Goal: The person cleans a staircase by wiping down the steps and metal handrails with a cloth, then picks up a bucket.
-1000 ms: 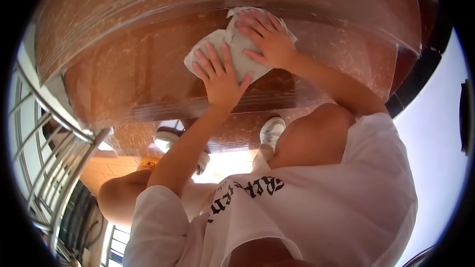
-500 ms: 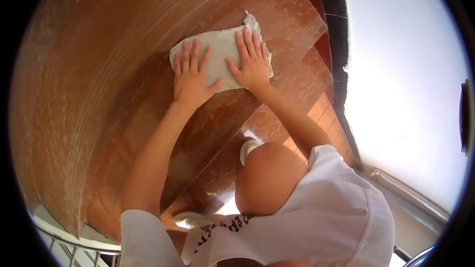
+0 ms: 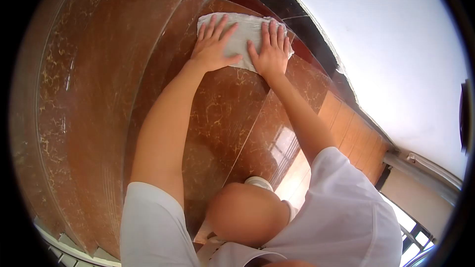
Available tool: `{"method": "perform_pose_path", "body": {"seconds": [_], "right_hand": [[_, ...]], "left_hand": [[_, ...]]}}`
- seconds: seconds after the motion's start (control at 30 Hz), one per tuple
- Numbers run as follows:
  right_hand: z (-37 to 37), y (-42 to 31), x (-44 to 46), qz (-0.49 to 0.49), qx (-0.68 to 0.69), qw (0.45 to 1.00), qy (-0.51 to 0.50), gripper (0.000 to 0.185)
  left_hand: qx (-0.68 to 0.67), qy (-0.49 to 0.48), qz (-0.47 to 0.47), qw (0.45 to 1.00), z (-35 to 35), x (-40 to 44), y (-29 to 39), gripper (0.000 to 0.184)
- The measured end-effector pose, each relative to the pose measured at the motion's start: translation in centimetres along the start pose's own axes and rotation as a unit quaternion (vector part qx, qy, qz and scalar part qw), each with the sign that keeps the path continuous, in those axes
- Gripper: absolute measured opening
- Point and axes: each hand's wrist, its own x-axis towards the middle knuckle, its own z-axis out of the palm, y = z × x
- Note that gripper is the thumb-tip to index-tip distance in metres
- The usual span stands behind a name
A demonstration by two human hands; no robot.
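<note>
A pale, damp-looking cloth [image 3: 242, 34] lies spread flat on a reddish-brown marbled stair step [image 3: 217, 104], near the step's wall end. My left hand [image 3: 213, 47] presses on the cloth's left part, palm down with fingers spread. On its right part rests my right hand [image 3: 271, 52], also flat, its fingers stretched toward the far edge and its thumb apart. Both hands cover some of the cloth, whose right edge is crumpled.
Other marbled steps [image 3: 104, 94] curve away on the left. A dark skirting band [image 3: 307, 32] runs along the white wall [image 3: 376, 34] at right. My bent knee [image 3: 247, 212] is close below, and orange floor tiles [image 3: 351, 128] lie lower right. Railings stand at the bottom left.
Both hands and the cloth have shifted right and slightly up in view, closer to the dark skirting. My view has turned, and my knee appears lower.
</note>
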Motion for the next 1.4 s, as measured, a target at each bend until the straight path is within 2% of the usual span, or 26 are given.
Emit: {"method": "perform_pose_path", "body": {"seconds": [0.1, 0.23, 0.47, 0.57, 0.7, 0.9, 1.13, 1.2, 1.23, 1.3, 1.4], "right_hand": [[-0.6, -0.1, 0.4, 0.014, 0.014, 1.0, 0.0, 0.08], [-0.3, -0.6, 0.5, 0.029, -0.008, 0.999, -0.013, 0.076], [0.5, -0.5, 0.4, 0.028, -0.026, 0.999, 0.004, 0.077], [0.9, -1.0, -1.1, 0.015, -0.027, 0.999, 0.035, 0.078], [0.1, -4.2, -7.6, 0.009, -0.017, 1.0, -0.001, 0.079], [-2.9, -8.4, -17.1, -0.033, 0.008, 0.999, -0.009, 0.08], [-9.6, -14.3, -32.3, -0.115, 0.049, 0.987, -0.102, 0.085], [-11.2, -15.6, -35.9, -0.191, 0.092, 0.962, -0.173, 0.088], [-11.7, -16.1, -37.0, -0.199, 0.088, 0.961, -0.173, 0.088], [-12.7, -17.3, -39.3, -0.313, 0.129, 0.911, -0.238, 0.085], [-13.0, -19.6, -40.5, -0.405, 0.131, 0.863, -0.273, 0.083]], "left_hand": [[0.0, -0.066, 0.038, 0.997, -1.3, 3.1, -1.5, 0.108], [0.005, -0.095, 0.071, 0.993, -1.3, 5.0, -2.7, 0.111], [0.016, -0.065, 0.046, 0.997, -0.8, 4.9, -2.1, 0.109], [0.039, -0.048, 0.015, 0.998, -1.0, 1.5, -1.4, 0.108], [0.03, -0.066, -0.019, 0.997, -1.1, -6.5, -0.1, 0.108], [0.022, -0.018, -0.008, 1.0, -2.0, -19.7, 3.0, 0.105], [-0.021, -0.01, -0.099, 0.995, -4.3, -40.4, 11.3, 0.112], [-0.039, -0.021, -0.144, 0.989, -5.0, -46.4, 14.2, 0.111], [-0.042, -0.015, -0.148, 0.988, -5.3, -49.0, 15.4, 0.111], [-0.023, -0.054, -0.218, 0.974, -5.8, -53.7, 17.6, 0.11], [-0.02, -0.048, -0.261, 0.964, -5.7, -59.1, 19.6, 0.109]]}}
